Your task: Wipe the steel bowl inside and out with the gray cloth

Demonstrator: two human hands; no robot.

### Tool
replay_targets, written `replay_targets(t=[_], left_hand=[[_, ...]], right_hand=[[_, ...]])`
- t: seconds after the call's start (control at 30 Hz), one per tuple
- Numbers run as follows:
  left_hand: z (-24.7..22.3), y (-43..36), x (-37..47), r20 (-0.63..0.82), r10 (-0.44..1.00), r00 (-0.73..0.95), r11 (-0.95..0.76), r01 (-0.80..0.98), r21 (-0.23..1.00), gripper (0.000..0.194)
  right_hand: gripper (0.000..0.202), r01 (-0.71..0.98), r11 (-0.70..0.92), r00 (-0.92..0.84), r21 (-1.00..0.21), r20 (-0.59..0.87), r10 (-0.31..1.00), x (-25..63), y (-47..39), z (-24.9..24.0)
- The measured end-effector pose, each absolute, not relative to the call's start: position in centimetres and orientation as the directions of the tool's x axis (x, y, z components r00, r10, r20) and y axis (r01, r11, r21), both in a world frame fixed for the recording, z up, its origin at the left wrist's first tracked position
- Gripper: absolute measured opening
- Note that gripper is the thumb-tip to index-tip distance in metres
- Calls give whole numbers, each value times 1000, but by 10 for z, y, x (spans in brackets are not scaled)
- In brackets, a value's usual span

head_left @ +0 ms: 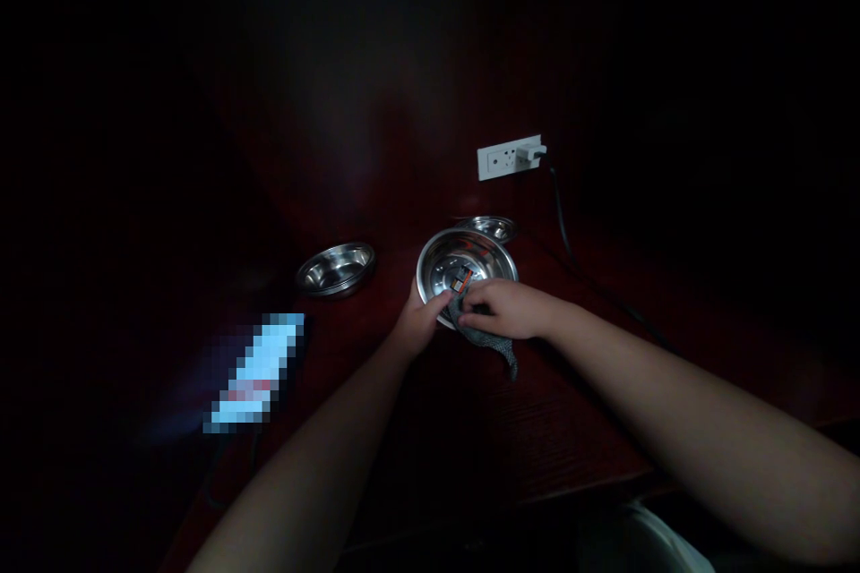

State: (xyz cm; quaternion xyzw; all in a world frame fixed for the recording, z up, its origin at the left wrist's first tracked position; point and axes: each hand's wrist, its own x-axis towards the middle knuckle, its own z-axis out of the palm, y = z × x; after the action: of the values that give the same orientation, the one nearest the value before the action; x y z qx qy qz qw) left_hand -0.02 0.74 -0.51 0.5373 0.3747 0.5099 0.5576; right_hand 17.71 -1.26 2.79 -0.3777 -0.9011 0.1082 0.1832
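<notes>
A shiny metal bowl [494,261] is tilted toward me, its inside showing. My left hand [422,320] grips its lower left rim, thumb over the edge. Fingers curled, my right hand [501,308] holds a grey cloth [489,341] against the bowl's lower inside; part of the cloth hangs below the rim. A small dark and orange label [461,278] shows inside the bowl, just above my right fingertips. Another metal bowl [338,269] sits on the dark red table to the left. Behind the held bowl lies a further metal dish [495,227], partly hidden.
A lit, pixelated screen [259,373] lies at the left of the table [557,430]. On the back wall is a white socket panel [498,163] with a plugged-in adapter [532,152]; its dark cable [562,219] runs down to the right. A pale curved rim [662,530] shows below the table edge.
</notes>
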Motion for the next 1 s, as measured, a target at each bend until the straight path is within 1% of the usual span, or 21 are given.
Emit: replay_targets(t=[0.07,0.17,0.23,0.33,0.43,0.57,0.67,0.87,1.0], left_hand=[[-5,7,0,128,970,209,-88,-189,978,72],[-3,6,1,98,974,202,-58,-197,979,71],[-2,4,1,65,979,195,-28,-190,981,69],[0,2,2,35,981,191,1,-185,983,67],[-1,3,2,79,975,209,-37,-196,980,70],[-8,7,1,217,930,297,-156,-217,964,83],[-13,10,1,279,897,341,-210,-227,951,88],[-13,14,1,255,923,288,-190,-236,953,79],[-13,15,0,250,927,280,-183,-245,952,77]], right_hand=[[29,689,662,-616,-295,243,749,177,-12,28],[29,705,657,-607,-265,254,753,177,-12,26],[29,696,668,-611,-264,271,744,176,-11,25],[28,672,679,-613,-296,292,734,176,-9,21],[26,631,699,-617,-337,328,715,177,-6,17],[23,580,715,-629,-391,342,698,178,-5,16],[20,551,725,-640,-413,348,685,179,-7,18],[24,571,720,-646,-395,325,691,180,-7,19],[25,560,729,-663,-393,315,679,181,-6,19]])
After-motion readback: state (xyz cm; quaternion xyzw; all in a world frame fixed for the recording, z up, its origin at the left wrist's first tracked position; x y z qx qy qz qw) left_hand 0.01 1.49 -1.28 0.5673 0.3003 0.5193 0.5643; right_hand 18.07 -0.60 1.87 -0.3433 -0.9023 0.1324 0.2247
